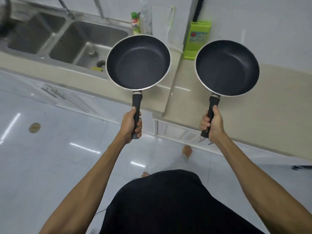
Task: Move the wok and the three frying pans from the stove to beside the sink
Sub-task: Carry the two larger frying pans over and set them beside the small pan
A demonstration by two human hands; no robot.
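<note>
I hold two dark non-stick frying pans with pale rims and black handles, level in the air in front of me. My left hand (pixel 130 124) grips the handle of the left frying pan (pixel 138 62), which hangs over the counter edge just right of the steel sink (pixel 87 46). My right hand (pixel 213 124) grips the handle of the right frying pan (pixel 227 68), above the beige countertop (pixel 273 98). The stove, the wok and the third pan are out of view.
The double-bowl sink sits at the upper left with a yellow sponge (pixel 97 68) at its rim. A green-capped bottle (pixel 135 22), a clear bottle, a white board and a green knife block (pixel 197 40) stand against the tiled wall. White cabinets and glossy floor tiles lie below.
</note>
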